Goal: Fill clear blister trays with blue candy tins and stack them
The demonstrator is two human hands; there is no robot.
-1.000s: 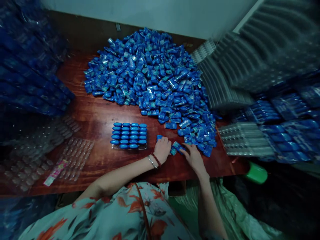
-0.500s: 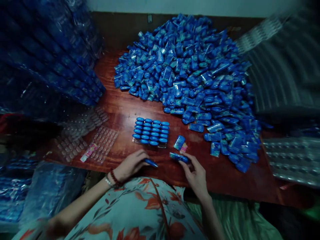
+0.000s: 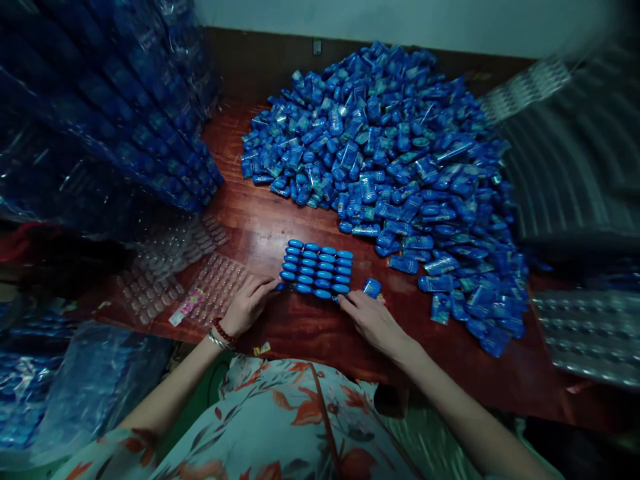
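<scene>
A block of small blue oval pieces point(image 3: 318, 270) stands in rows on a clear tray, which is mostly covered. My left hand point(image 3: 250, 301) reaches to its front left corner, fingertips closed on a small blue oval piece point(image 3: 281, 287). At the front right corner, my right hand point(image 3: 375, 321) has its fingers together, pressing on another blue oval piece, mostly hidden by the fingertips. Beside my right hand lies a loose blue wrapped piece point(image 3: 371, 287) with a pink and yellow bit next to it.
A large heap of blue wrapped pieces point(image 3: 390, 140) covers the back and right of the wooden table point(image 3: 240, 220). Clear moulded trays point(image 3: 217, 280) lie left, with a pink label point(image 3: 186, 307). Stacked filled packs point(image 3: 115, 100) tower at left. More clear trays point(image 3: 590, 333) sit right.
Both hands have moved forward from the table's front edge to the front corners of the block, taking their blue oval pieces along. A small yellow scrap now shows near the front edge.
</scene>
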